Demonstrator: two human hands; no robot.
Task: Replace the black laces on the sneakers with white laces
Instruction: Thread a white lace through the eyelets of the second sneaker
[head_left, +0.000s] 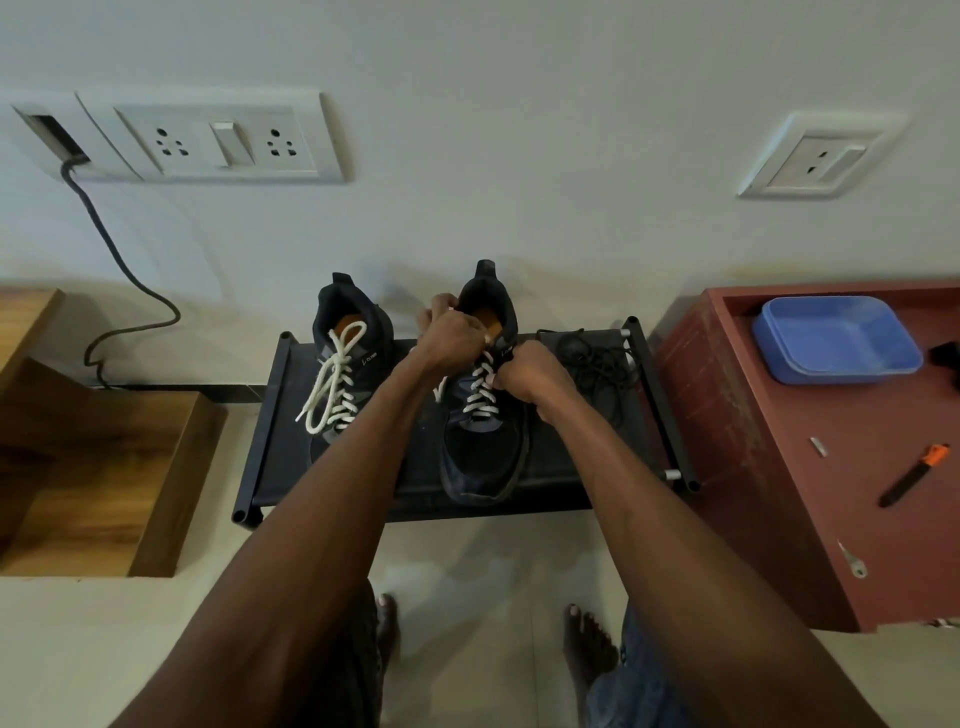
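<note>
Two dark sneakers stand side by side, toes toward the camera, on a low black rack in the middle of the frame, against a pale wall. The left sneaker already carries a white lace, crossed through its eyelets and tied, with long loops trailing down toward the lower left. The right sneaker has a second white lace threaded in crossings up its front. Both bare arms reach in from the bottom of the frame to this shoe. The left hand is curled closed at the top of the shoe's left side, near the collar, pinching what looks like the lace end, though the fingers hide the exact grip. The right hand is closed into a loose fist at the shoe's right edge, fingertips pressed on the upper lace crossings; whether it pinches the lace itself cannot be told. To the right of this sneaker, on the same rack, the black laces lie in a loose tangle. At the right of the frame a reddish cabinet holds a blue tray and an orange-and-black cutter. A wooden shelf sits at the left, and wall sockets show at upper left.
</note>
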